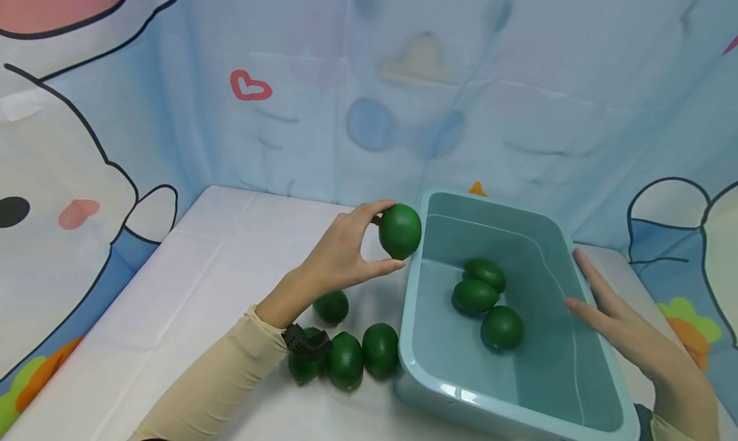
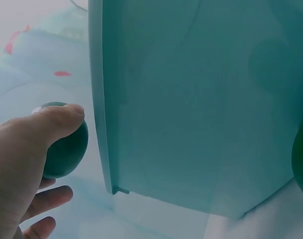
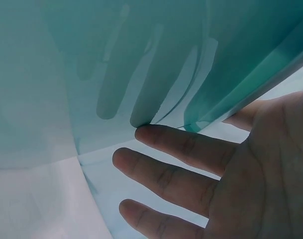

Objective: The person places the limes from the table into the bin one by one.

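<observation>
My left hand (image 1: 344,247) pinches 1 green fruit (image 1: 400,231) between thumb and fingers, just beside the left rim of the tub (image 1: 438,329); my right hand (image 1: 628,329), its fingers spread and nearly straight, touches the tub's right wall with the thumb over the rim; 3 fruits (image 1: 474,296) lie in the tub, 4 fruits (image 1: 344,362) on the bench (image 1: 144,313) to its left

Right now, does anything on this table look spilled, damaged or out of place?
Nothing stands out. The left hand holds a green fruit by the teal bin; three more lie inside, four on the table, and no spill or damage shows.
</observation>
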{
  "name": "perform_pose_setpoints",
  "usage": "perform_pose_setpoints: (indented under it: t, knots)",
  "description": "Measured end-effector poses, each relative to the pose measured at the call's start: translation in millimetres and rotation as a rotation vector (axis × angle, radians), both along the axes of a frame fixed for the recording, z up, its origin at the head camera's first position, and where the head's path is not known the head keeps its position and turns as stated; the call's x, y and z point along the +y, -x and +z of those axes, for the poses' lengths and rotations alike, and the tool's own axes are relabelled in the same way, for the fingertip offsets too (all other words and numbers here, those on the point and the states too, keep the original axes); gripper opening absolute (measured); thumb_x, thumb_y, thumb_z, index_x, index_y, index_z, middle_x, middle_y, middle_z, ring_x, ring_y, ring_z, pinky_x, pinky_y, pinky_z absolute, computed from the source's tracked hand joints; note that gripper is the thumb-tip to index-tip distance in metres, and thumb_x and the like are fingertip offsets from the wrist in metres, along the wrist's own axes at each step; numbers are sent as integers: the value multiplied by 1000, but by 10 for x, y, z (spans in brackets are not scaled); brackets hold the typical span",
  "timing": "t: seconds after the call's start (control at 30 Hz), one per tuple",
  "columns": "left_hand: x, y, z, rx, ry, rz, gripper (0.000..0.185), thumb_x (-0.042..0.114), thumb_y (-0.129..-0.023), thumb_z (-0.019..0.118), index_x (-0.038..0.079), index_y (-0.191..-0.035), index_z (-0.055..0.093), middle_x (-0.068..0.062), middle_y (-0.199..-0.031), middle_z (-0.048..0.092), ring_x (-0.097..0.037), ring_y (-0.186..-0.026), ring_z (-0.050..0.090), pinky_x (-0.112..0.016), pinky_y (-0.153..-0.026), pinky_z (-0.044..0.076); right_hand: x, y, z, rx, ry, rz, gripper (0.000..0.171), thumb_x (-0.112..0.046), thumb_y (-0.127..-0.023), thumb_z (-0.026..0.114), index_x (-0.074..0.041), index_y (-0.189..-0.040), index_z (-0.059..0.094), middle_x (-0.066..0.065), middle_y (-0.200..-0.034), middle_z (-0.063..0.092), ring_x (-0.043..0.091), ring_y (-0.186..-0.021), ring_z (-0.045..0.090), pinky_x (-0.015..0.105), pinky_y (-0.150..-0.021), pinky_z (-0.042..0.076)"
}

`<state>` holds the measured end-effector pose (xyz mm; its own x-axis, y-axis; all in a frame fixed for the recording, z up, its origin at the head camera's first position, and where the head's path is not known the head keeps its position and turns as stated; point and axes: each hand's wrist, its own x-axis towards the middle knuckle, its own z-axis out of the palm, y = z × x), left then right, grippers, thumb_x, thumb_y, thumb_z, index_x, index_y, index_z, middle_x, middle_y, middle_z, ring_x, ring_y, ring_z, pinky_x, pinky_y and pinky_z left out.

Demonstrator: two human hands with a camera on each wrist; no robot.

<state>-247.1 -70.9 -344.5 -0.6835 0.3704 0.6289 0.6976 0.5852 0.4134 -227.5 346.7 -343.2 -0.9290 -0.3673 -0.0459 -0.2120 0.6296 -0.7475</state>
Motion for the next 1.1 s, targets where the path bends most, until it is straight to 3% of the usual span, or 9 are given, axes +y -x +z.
perform_pose_setpoints:
  t: [0.33, 0.6, 0.8, 1.1]
  knots:
    - [49, -57, 24, -5, -6, -59, 81, 39, -74, 80, 13, -138, 38, 0, -131, 53, -13, -107, 56, -40, -89, 43, -18, 12, 1, 5, -10, -3, 75, -23, -103, 39, -39, -145, -22, -4, -154, -29, 46, -138, -24, 83, -87, 5]
    - [43, -54, -3, 22, -8, -121, 76, 34, -75, 80, 8, -126, 30, -6, -122, 55, -19, -104, 58, -35, -94, 46, -38, 18, 12, 14, 7, 13, 75, -22, -103, 38, -40, -146, -20, -8, -155, -27, 42, -139, -24, 83, -88, 4]
    - [44, -65, -14, 34, 10, -116, 77, 35, -76, 79, 8, -130, 32, -5, -109, 52, -18, -105, 55, -35, -93, 44, -52, 30, 32, 5, -15, 3, 75, -25, -103, 39, -41, -145, -21, -6, -154, -29, 43, -139, -24, 83, -88, 5]
    - [60, -61, -25, 48, 15, -146, 76, 34, -76, 79, 10, -130, 31, -2, -112, 51, -16, -107, 54, -34, -87, 42, -42, 32, 16, 16, -21, 1, 75, -24, -103, 39, -41, -145, -22, -5, -155, -29, 45, -139, -23, 83, -88, 4]
